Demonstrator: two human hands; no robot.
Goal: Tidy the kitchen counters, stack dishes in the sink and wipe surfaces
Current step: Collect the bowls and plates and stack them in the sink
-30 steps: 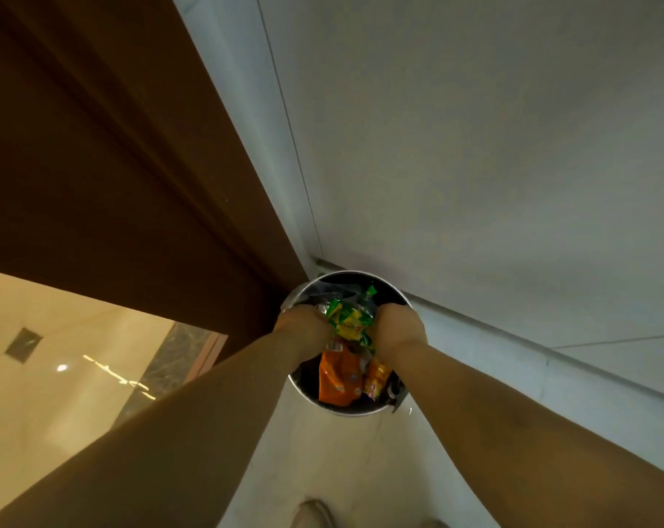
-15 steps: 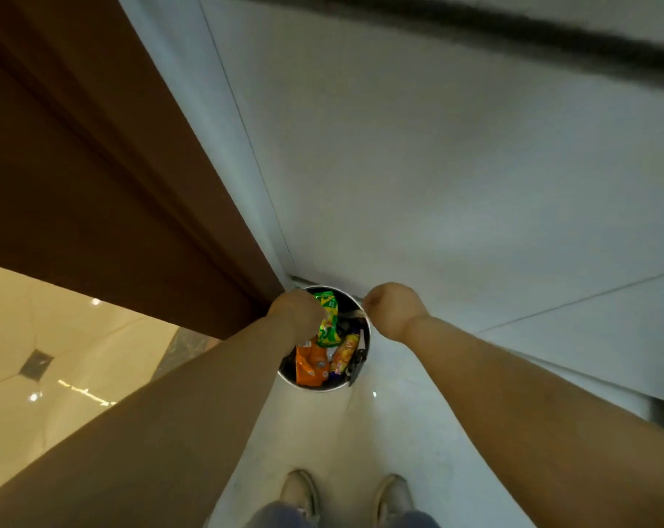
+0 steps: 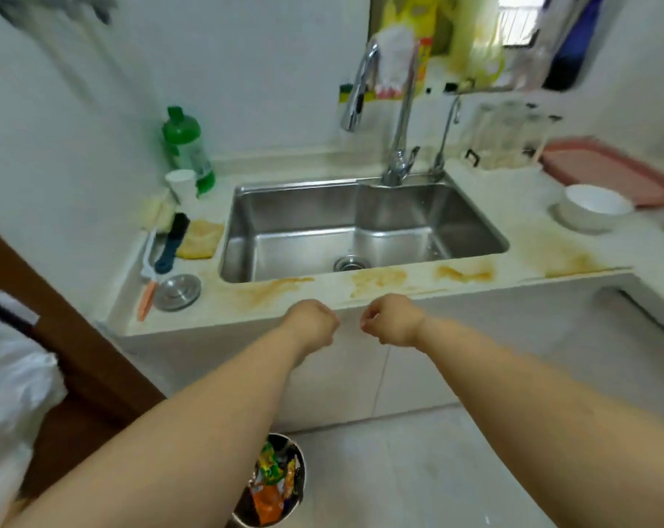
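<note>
Basically between steps: both hands hang in front of the counter (image 3: 513,238) edge, nothing held. Left hand (image 3: 315,327) is clenched and empty; right hand (image 3: 393,322) is curled into a loose fist, also empty. They sit near each other, apart, just below the front lip.

Judgement: trash part looks done, dishes and wiping not started. Next move calls for a reach to 2 o'clock for the bowl (image 3: 593,207), then carrying it into the sink (image 3: 361,226). Yellow stains (image 3: 380,278) run along the front edge and to 3 o'clock; those need the cloth (image 3: 201,238) at 10 o'clock.

Containers:
- sink: no dishes in it, only the drain strainer; its plug (image 3: 178,292) lies on the counter at 9 o'clock.
- bowl: looks empty, though its inside is only partly seen.
- bin (image 3: 273,485) on the floor at 6 o'clock: snack wrappers, orange and green.
- cup (image 3: 182,184) beside the green bottle (image 3: 187,150): contents can't tell.
- pink tray (image 3: 604,169) at 2 o'clock: nothing visible on it.
</note>
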